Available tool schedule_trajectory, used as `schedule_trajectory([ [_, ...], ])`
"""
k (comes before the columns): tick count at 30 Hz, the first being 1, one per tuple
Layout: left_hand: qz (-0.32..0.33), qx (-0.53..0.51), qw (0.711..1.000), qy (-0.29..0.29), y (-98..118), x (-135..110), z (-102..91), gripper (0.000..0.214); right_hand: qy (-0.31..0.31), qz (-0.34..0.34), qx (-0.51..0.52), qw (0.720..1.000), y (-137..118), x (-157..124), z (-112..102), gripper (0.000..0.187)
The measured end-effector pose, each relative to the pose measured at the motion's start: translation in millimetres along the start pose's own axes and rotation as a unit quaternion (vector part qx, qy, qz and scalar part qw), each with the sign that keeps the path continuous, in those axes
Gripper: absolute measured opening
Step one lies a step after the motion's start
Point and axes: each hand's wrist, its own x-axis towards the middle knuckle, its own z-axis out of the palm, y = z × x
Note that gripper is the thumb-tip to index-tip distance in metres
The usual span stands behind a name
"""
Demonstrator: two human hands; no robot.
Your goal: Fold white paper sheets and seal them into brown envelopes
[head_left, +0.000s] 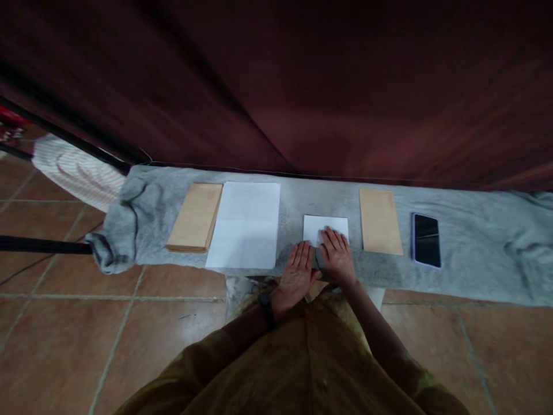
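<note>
A small white sheet of paper (pixel 315 225), which looks folded, lies on the grey cloth in front of me. My left hand (pixel 297 270) rests flat at its lower left edge, fingers stretched out and side by side. Across the paper's lower right part lies my right hand (pixel 337 253), also flat, fingers extended and pressing on it. To the right is a single brown envelope (pixel 381 222), apart from my hands. Left of my hands is a stack of larger white sheets (pixel 248 225), with a pile of brown envelopes (pixel 194 219) beside it.
A phone (pixel 426 240) with a dark screen lies at the right. Grey cloth (pixel 488 248) covers the narrow bench and bunches up at its left end. Behind it hangs a dark red curtain (pixel 345 104). Dark poles (pixel 47 245) and striped fabric (pixel 82 173) are at the left.
</note>
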Motion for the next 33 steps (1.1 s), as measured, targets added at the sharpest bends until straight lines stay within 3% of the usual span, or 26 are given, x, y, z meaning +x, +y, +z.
schedule_trajectory([
  [4,-0.009,-0.007,1.000,0.016,-1,-2,3.3,0.071,0.018,0.018,0.005,1.000,3,-6,-1,0.050],
  [12,-0.018,-0.011,0.999,0.038,-3,4,2.4,0.063,-0.010,-0.034,0.005,0.999,-7,-25,-12,0.045],
  [19,-0.013,0.004,0.997,0.077,-7,4,17.8,0.065,-0.005,-0.032,-0.007,0.999,-7,-33,-14,0.045],
  [33,-0.018,0.007,0.994,0.109,-11,0,20.2,0.065,0.050,-0.002,-0.034,0.998,8,-53,-12,0.051],
])
